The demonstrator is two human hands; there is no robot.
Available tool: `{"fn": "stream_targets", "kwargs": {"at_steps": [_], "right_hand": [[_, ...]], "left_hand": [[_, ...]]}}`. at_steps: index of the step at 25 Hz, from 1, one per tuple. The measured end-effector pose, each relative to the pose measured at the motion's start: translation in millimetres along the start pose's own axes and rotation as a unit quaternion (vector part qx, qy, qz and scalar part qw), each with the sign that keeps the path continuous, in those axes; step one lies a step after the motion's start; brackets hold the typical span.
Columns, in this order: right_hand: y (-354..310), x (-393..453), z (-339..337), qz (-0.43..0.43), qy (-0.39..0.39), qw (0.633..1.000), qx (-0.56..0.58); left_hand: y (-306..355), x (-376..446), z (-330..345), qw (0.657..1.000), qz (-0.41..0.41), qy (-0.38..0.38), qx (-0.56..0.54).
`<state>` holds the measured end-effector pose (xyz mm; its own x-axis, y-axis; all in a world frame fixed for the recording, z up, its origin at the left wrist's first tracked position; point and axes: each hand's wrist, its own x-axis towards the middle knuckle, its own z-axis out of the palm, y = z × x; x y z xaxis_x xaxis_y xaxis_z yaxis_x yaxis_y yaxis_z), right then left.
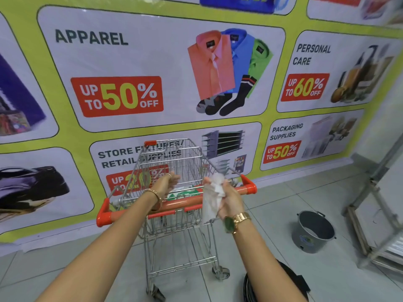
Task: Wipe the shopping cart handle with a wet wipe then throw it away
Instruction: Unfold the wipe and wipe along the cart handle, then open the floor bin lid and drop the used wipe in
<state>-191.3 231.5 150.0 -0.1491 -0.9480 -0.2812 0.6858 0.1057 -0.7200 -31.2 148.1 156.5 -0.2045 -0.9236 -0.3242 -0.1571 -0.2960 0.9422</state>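
Note:
A small wire shopping cart stands in front of me with an orange handle running from lower left to upper right. My right hand is closed on a white wet wipe that hangs down just above the handle's right half. My left hand hovers over the basket beyond the handle, fingers loosely apart and holding nothing. A green-and-white wipe pack lies in the cart behind the handle, partly hidden by my hands.
A grey metal bucket sits on the tiled floor to the right of the cart. A metal frame leans at the far right. A large printed banner covers the wall just behind the cart. A dark object lies near my right forearm.

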Motion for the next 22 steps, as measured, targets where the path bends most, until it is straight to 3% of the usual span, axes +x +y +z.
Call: {"fn": "stream_targets", "kwargs": {"at_steps": [3,6,10,14,18,22], "right_hand": [[-59.5,-11.4,-29.6,-0.030,-0.032,0.990,0.131],[-103.3,-26.4,-64.2,-0.100,-0.029,0.976,0.189],[-140.1,-52.7,-125.5,-0.145,0.013,0.963,0.229],[-155.4,-76.1,-184.5,-0.185,0.083,0.946,0.252],[-143.4,-84.4,-241.2,-0.138,0.215,0.944,0.207],[-129.7,-89.7,-281.5,-0.098,0.279,0.941,0.164]], "left_hand": [[19.3,-15.8,44.0,0.983,0.013,-0.158,-0.092],[28.3,-32.9,104.9,0.958,0.009,-0.283,-0.037],[28.2,-40.5,186.4,0.963,0.053,-0.258,0.063],[18.1,-41.8,240.3,0.973,0.052,-0.222,0.045],[-9.5,-43.1,274.8,0.970,0.023,-0.229,0.080],[-36.9,-34.3,300.5,0.972,-0.046,-0.221,0.066]]}}
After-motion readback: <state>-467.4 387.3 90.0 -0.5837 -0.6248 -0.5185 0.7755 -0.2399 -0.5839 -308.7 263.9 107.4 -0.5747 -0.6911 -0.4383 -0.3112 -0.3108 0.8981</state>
